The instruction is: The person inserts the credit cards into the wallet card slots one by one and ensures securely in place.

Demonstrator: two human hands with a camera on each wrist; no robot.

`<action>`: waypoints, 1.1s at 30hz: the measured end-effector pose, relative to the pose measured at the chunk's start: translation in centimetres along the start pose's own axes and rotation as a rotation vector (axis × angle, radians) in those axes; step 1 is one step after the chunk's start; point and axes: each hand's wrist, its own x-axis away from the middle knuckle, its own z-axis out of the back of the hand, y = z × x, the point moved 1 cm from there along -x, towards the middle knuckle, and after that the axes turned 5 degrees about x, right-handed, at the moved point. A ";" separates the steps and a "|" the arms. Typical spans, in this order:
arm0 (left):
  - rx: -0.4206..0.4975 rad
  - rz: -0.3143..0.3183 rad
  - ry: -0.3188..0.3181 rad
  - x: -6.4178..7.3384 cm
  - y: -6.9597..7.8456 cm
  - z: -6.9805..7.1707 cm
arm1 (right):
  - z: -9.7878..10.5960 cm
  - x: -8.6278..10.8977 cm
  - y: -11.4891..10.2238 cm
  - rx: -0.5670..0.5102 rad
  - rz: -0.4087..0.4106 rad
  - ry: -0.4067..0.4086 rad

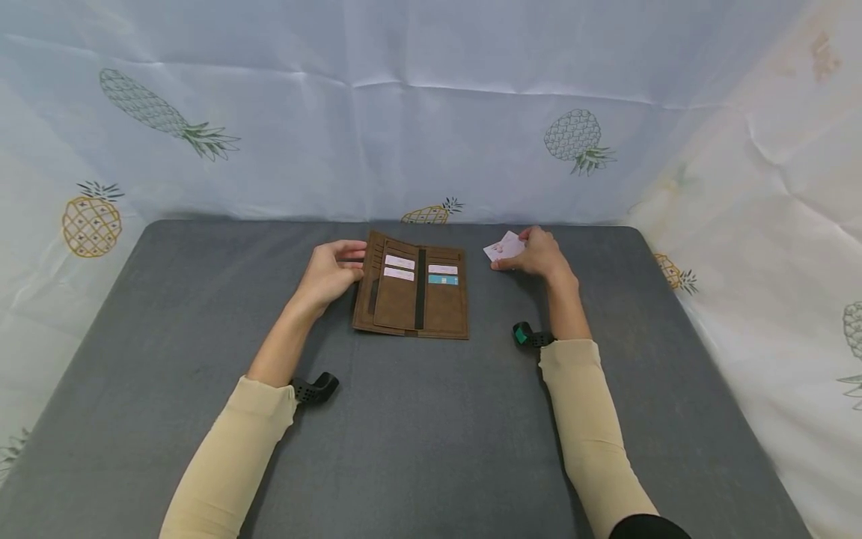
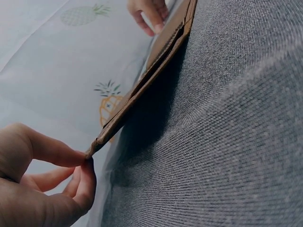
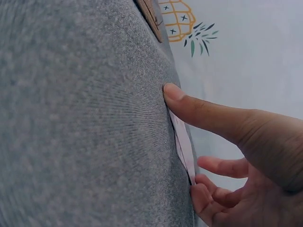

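Note:
A brown bifold wallet point(image 1: 444, 311) lies open near the back of the table, with pale pink cards point(image 1: 399, 274) and a blue card point(image 1: 443, 280) showing in its slots. At its left edge my left hand point(image 1: 328, 274) pinches the cover between thumb and fingers; the left wrist view shows that side of the wallet point(image 2: 137, 87) lifted off the cloth. To the wallet's right, my right hand point(image 1: 541, 256) holds loose pale pink cards point(image 1: 501, 247) by their edges, low over the table. Thumb and fingers span the cards point(image 3: 183, 139) in the right wrist view.
A grey cloth-covered table point(image 1: 417, 434) carries everything. Behind it hangs a white curtain point(image 1: 431, 150) printed with pineapples, which also runs down both sides. Black wrist cameras point(image 1: 316, 388) sit on both forearms.

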 end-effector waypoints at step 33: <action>0.003 0.023 0.001 -0.1 -0.1 0.1 | -0.2 -1.0 0.0 -0.438 0.287 0.131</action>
